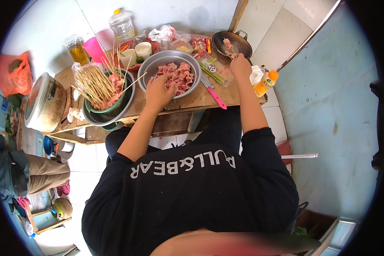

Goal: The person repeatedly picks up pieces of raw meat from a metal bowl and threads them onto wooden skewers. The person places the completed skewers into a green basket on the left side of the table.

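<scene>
My right hand [241, 67] grips a skewer threaded with raw meat [228, 43], held over a dark wok [247, 48] at the table's far right. My left hand [159, 92] reaches over the near rim of a grey metal basin [196, 72]. Its fingers rest at the cut raw meat [182, 75] inside; whether they pinch a piece is hidden. Left of it, a green basket [123, 104] sits in another grey basin [97, 121], full of meat skewers [94, 83] with their bare stick ends pointing up and outward. A pink-handled knife [216, 96] lies between my hands.
On the wooden table [179, 107] are a packet of bamboo skewers [222, 72], an orange drink bottle [265, 84], a pink cup [94, 49], white cups [143, 49] and a large lidded pot [46, 102]. A blue wall [332, 112] stands to the right.
</scene>
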A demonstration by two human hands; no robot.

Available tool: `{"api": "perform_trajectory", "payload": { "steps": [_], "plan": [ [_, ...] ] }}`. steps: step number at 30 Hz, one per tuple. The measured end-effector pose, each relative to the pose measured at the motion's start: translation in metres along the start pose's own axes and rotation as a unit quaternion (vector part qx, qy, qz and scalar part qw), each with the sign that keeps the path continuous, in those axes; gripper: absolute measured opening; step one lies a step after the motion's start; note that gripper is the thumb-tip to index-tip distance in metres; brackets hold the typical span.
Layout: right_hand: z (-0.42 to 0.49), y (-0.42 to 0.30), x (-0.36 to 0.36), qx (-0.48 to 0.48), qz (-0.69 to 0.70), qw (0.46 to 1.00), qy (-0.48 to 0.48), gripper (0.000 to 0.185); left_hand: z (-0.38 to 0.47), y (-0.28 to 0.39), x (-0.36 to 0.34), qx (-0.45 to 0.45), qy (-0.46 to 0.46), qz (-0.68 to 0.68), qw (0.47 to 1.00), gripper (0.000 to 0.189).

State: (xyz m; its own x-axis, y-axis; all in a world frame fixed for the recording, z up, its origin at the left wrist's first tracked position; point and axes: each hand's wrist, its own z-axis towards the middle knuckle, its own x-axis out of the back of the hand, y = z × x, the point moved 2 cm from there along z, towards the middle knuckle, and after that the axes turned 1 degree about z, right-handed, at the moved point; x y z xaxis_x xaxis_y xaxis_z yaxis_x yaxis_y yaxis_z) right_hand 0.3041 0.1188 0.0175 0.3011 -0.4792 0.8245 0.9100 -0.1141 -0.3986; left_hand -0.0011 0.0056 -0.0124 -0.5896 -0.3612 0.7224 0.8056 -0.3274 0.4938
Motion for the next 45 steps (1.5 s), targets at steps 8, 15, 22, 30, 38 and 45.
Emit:
{"api": "perform_trajectory", "payload": {
  "steps": [8, 15, 22, 30, 38, 45],
  "plan": [
    [0.038, -0.011, -0.034, 0.075, -0.109, 0.982, -0.136, 0.033, -0.002, -0.004, -0.004, 0.003, 0.018, 0.03, 0.999, 0.033],
    [0.004, -0.022, 0.022, 0.015, -0.07, 0.996, -0.057, 0.033, 0.009, -0.025, -0.007, 0.063, -0.021, -0.052, 0.996, 0.035],
    [-0.153, -0.002, 0.028, 0.046, 0.163, 0.979, -0.116, 0.029, 0.039, -0.055, -0.016, 0.098, -0.156, 0.116, 0.976, 0.043],
    [-0.192, 0.022, 0.016, 0.082, 0.176, 0.979, -0.055, 0.016, 0.056, -0.066, -0.039, 0.158, -0.281, 0.199, 0.925, 0.039],
    [-0.092, 0.063, -0.011, -0.012, 0.042, 0.989, -0.142, 0.024, 0.062, -0.052, -0.031, 0.137, -0.256, 0.241, 0.926, 0.031],
    [-0.076, 0.069, -0.044, -0.081, 0.099, 0.986, -0.104, 0.022, 0.057, -0.05, -0.032, 0.135, -0.211, 0.213, 0.944, 0.037]
  ]
}}
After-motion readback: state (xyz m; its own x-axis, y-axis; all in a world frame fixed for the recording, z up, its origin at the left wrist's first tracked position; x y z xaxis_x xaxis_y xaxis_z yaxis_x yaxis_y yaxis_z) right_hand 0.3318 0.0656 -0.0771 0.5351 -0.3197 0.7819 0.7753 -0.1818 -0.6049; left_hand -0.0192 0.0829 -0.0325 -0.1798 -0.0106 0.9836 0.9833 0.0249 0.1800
